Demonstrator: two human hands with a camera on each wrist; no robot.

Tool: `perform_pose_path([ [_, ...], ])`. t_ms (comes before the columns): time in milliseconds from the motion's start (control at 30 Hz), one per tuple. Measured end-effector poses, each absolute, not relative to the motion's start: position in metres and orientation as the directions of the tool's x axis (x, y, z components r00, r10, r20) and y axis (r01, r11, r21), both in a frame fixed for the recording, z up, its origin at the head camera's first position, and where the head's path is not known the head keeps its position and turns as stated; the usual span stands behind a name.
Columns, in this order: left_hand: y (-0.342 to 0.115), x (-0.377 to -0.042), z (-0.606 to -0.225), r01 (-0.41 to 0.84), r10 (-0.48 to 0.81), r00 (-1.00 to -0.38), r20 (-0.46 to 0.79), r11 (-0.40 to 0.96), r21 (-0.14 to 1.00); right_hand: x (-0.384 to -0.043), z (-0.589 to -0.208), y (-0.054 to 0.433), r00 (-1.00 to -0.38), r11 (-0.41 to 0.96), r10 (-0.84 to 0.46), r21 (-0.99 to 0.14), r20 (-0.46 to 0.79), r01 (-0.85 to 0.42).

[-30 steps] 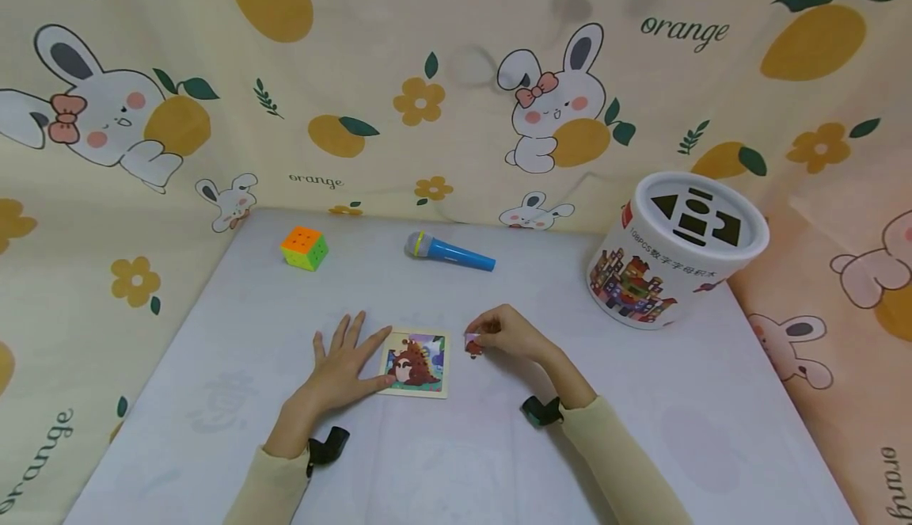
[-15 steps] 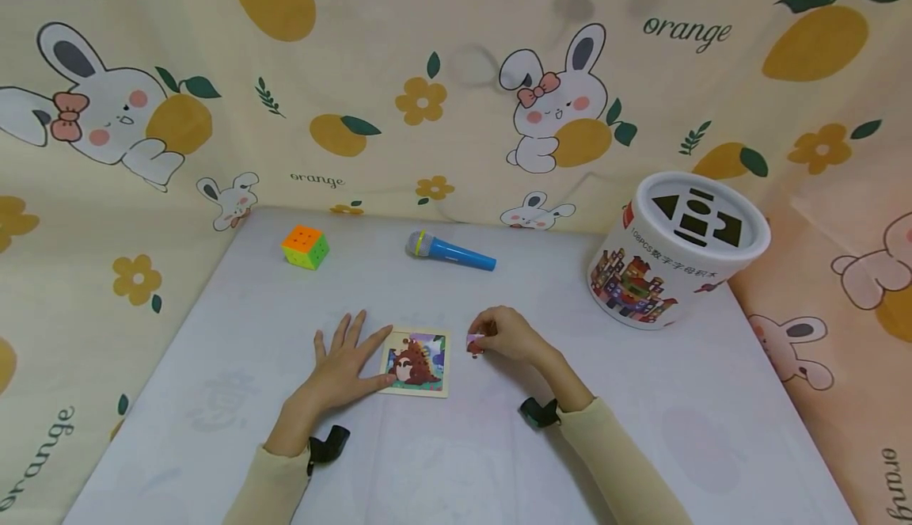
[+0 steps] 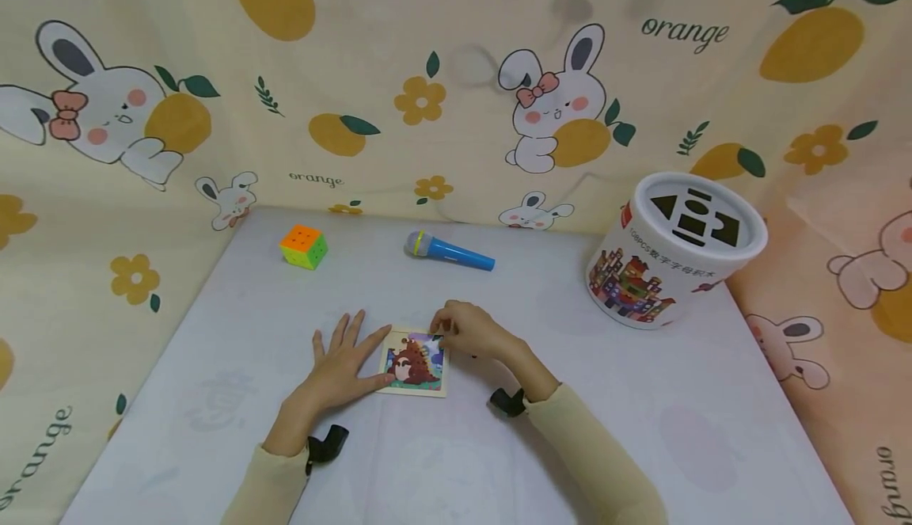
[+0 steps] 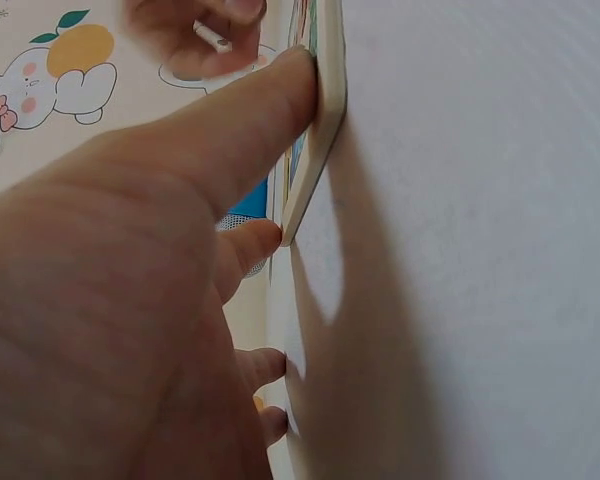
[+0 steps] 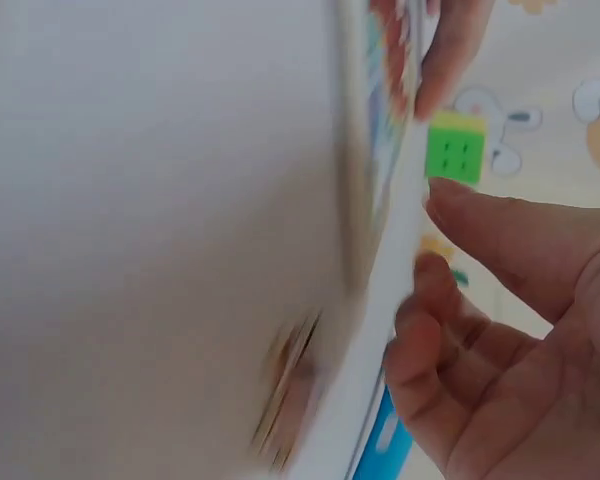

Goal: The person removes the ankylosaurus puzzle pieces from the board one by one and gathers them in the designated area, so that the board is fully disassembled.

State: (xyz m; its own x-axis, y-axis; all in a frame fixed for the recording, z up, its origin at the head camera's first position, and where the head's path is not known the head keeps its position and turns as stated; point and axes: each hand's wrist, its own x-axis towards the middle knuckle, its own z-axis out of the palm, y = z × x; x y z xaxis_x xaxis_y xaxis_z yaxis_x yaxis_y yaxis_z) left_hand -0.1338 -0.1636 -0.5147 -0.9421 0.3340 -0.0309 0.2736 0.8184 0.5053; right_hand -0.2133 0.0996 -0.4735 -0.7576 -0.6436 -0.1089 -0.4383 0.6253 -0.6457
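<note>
Left hand [image 3: 340, 368] lay flat, fingers straight, steadying the puzzle board [image 3: 416, 363]. Right hand [image 3: 466, 329] curled at its top corner; whether it held anything, cannot tell.

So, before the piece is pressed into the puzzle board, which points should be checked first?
1. Left hand steadies the puzzle board: ok, straight fingers press on its left edge.
2. Board flat on the table: ok.
3. Right hand over the board's top right corner: ok.
4. Piece held in the right hand: cannot tell, the fingers hide it.
5. Piece turned the right way: cannot tell.
</note>
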Motion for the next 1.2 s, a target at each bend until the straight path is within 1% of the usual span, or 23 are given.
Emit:
perform_pose_path([
  [100, -0.164, -0.134, -0.514, 0.279, 0.338, -0.941, -0.026, 0.816, 0.506, -0.217, -0.473, 0.082, -0.722, 0.585, -0.679, -0.690, -0.131, -0.426],
  [200, -0.164, -0.133, -0.512, 0.282, 0.341, -0.940, -0.024, 0.814, 0.508, -0.220, -0.474, 0.069, -0.705, 0.576, -0.692, -0.705, -0.152, -0.413],
  [433, -0.164, -0.133, -0.511, 0.277, 0.341, -0.939, -0.038, 0.819, 0.502, -0.221, -0.478, 0.054, -0.695, 0.581, -0.692, -0.722, -0.195, -0.376],
  [700, -0.163, -0.132, -0.510, 0.284, 0.342, -0.940, -0.018, 0.808, 0.516, -0.219, -0.482, 0.049, -0.699, 0.600, -0.689, -0.691, -0.191, -0.403],
  [900, -0.164, -0.132, -0.511, 0.287, 0.340, -0.940, -0.011, 0.808, 0.514, -0.219, -0.480, 0.047, -0.690, 0.607, -0.699, -0.666, -0.188, -0.433],
  [1200, -0.163, -0.133, -0.510, 0.275, 0.336, -0.941, -0.028, 0.813, 0.514, -0.219, -0.480, 0.049, -0.688, 0.614, -0.703, -0.645, -0.183, -0.456],
])
